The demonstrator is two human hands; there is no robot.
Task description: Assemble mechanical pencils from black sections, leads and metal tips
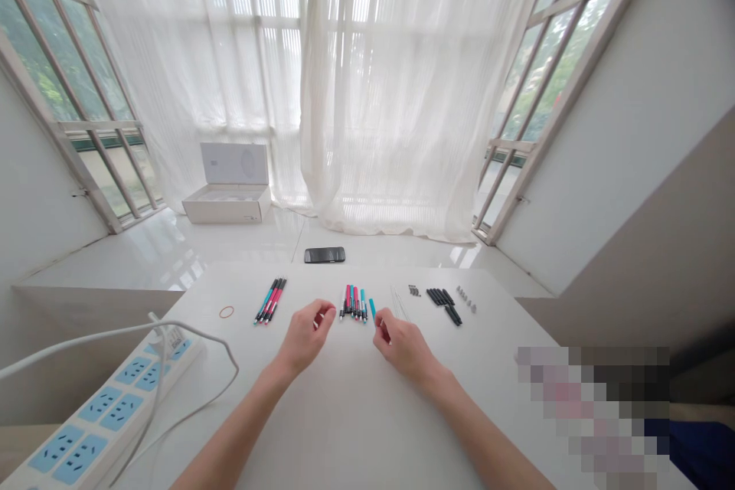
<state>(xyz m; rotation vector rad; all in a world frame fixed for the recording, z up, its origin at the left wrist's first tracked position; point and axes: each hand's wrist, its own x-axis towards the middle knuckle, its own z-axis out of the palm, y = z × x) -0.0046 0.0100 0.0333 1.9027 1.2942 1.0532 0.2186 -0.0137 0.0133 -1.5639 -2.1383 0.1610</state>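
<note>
Both my hands hover over a white table (344,413). My right hand (402,343) pinches a teal pen barrel (373,309), tip pointing away from me. My left hand (305,335) has its fingers curled with thumb and forefinger pinched; what it holds, if anything, is too small to see. Just beyond my fingers lies a row of several pink and teal pens (354,303). Another bundle of pens (271,300) lies further left. To the right lie thin white refills (398,302), black pen caps (443,298) and small metal parts (465,298).
A rubber band (227,311) lies left of the pens. A white and blue power strip (109,406) with cable sits at the table's left edge. A black phone (325,255) and an open white box (228,197) rest on the window ledge behind.
</note>
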